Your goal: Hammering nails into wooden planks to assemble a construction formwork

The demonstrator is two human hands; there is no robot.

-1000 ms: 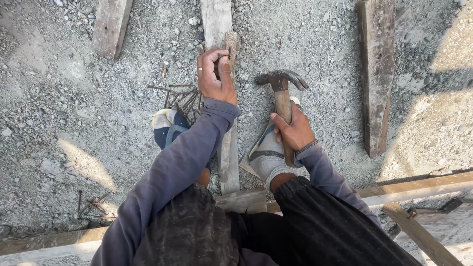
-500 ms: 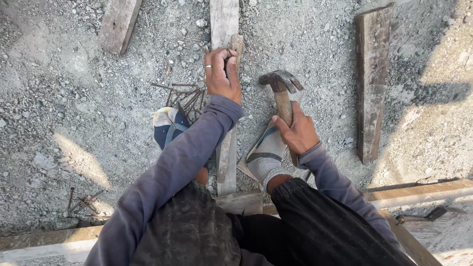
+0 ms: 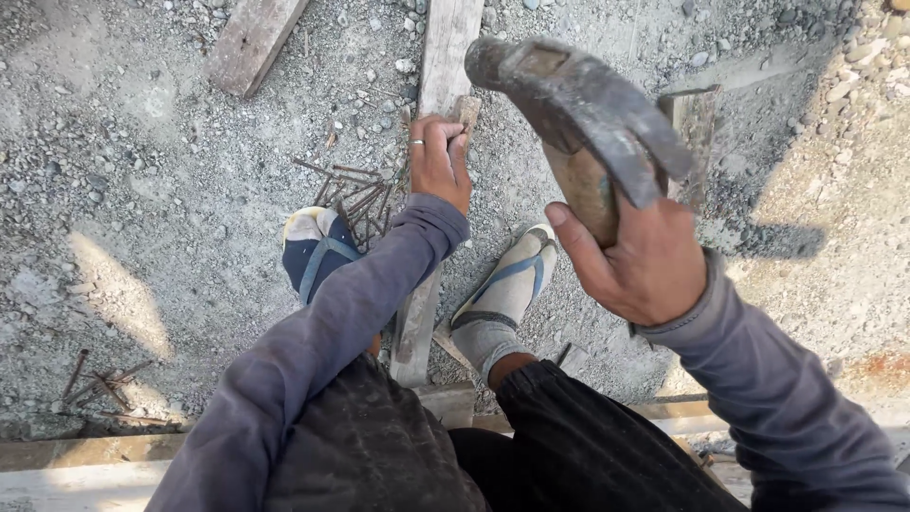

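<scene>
Since half a sec ago we've swung our right hand [image 3: 637, 261] up & close to the camera: the rusty steel claw hammer with the wooden handle [image 3: 583, 123], which lay low over our right foot, now looms large in the upper middle of the view. The right hand is closed tight round the handle, thumb on the left side, fingers wrapped behind. The hammer head sits above the fist, its claw curving down to the right.

Our left hand [image 3: 438, 161] hasn't moved much. It's reached fwd w/ the arm in a grey-purple sleeve, fingers curled down onto the end of the narrow weathered wooden strip [image 3: 420, 313] that runs from between our feet toward the top. A thin ring shows on one finger. Whether a nail is pinched under the fingertips we can't tell; they hide that spot. The strip's far end meets a wider pale wooden plank [image 3: 450, 47] lying on the gravel.

Just left of that hand lies a loose heap of rusty long nails [image 3: 353, 190], near our left foot in a dark blue sock & sandal [image 3: 318, 248]. The right foot, grey sock & blue-strapped sandal [image 3: 502, 299], sits just right of the strip. More rusty nails [image 3: 100, 384] lie at bottom left, well apart. Another wooden board [image 3: 251, 38] lies at top left on the grey gravel ground [image 3: 142, 171].
</scene>
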